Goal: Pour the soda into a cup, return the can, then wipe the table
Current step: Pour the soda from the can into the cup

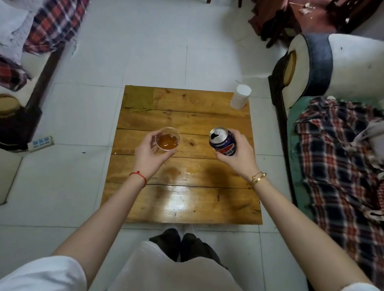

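right hand (237,157) is gripping the open can (222,141) round its thin, dentable middle while left hand (149,153) is cradling the flimsy clear cup (167,140), so probably go gentle on both

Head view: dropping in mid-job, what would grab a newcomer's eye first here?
Two hands over the middle of the wooden table: the left hand holds a clear cup of amber soda, the right hand grips an opened blue can, roughly upright. A wet patch glistens just nearer than the hands, and a white canister stands at the far right corner.
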Demonstrator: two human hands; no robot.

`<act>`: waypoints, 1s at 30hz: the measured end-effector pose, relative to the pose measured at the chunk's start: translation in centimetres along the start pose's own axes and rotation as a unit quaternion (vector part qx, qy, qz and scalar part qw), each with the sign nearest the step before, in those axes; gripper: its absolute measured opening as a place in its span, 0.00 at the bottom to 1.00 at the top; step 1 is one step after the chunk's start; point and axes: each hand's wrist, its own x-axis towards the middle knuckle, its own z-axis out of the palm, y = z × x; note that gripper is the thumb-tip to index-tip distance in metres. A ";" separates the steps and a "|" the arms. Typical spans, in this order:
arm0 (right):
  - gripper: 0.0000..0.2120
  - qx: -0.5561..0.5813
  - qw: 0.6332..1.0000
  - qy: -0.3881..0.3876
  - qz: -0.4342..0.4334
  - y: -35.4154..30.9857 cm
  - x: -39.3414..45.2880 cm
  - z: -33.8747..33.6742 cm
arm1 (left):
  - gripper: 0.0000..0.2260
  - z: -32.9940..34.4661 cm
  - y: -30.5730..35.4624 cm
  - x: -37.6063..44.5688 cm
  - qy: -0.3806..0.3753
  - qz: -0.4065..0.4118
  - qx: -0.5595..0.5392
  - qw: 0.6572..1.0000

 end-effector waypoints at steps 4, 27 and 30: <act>0.34 0.055 0.997 -0.003 0.050 2.1 0.5 2.9 | 0.29 0.6 -2.4 1.0 -0.007 -0.015 0.007 1.000; 0.32 0.161 0.974 0.001 0.162 14.2 2.9 15.5 | 0.29 8.6 -20.1 6.3 0.053 -0.134 0.059 0.988; 0.33 0.157 0.975 0.006 0.160 15.3 3.0 17.1 | 0.30 9.3 -21.9 6.5 0.057 -0.122 0.081 0.988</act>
